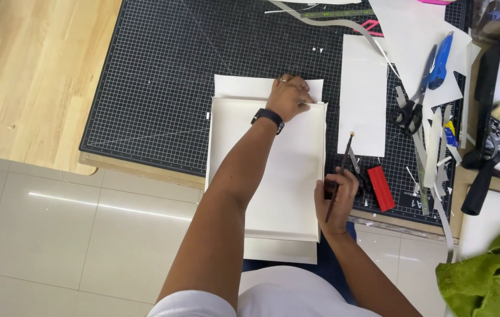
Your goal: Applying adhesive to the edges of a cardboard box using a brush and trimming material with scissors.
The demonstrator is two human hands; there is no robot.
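Nearest to us, at the bottom middle of the frame, is our own white shirt, with both forearms reaching up from it. Our right hand (337,196) sits low and right of centre, fingers closed around a thin dark brush (339,176) whose long axis runs nearly upright in the frame, its pale tip toward the top and leaning slightly right. Our left hand (288,97) stretches far higher, arm almost straight, a black watch (268,117) on the wrist; its fingers are curled down and press on the top right edge of the white folded board (267,170), gripping nothing that we can see. That board fills the frame's centre, its long axis running bottom to top, lying on a larger white sheet (244,87) over the black gridded cutting mat (156,88). The board's right edge lies just left of the brush hand, so the right hand is much the nearer to that edge, while the left holds the far corner. To the right are a loose white paper strip (362,94), a red block (381,188), blue-handled scissors (423,88), and, at lower right, a green cloth (490,279).
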